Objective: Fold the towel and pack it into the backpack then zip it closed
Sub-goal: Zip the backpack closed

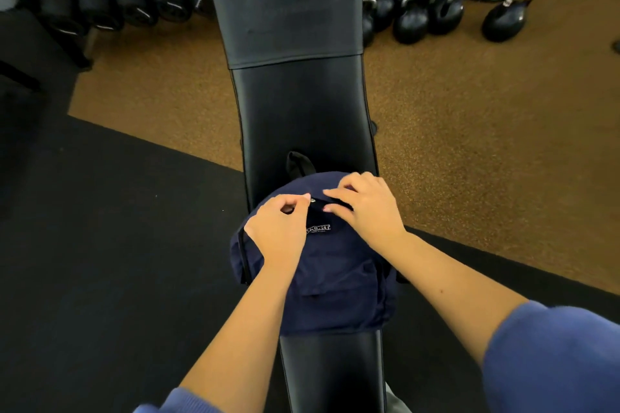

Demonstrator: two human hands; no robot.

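Left hand pinches the zipper pull at its fingertips; right hand lies flat, fingers spread, on the backpack.

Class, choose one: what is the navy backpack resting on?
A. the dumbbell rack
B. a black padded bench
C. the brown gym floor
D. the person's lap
B: the navy backpack lies across the black padded bench, whose padding shows both beyond it and nearer the camera, with both hands on its top.
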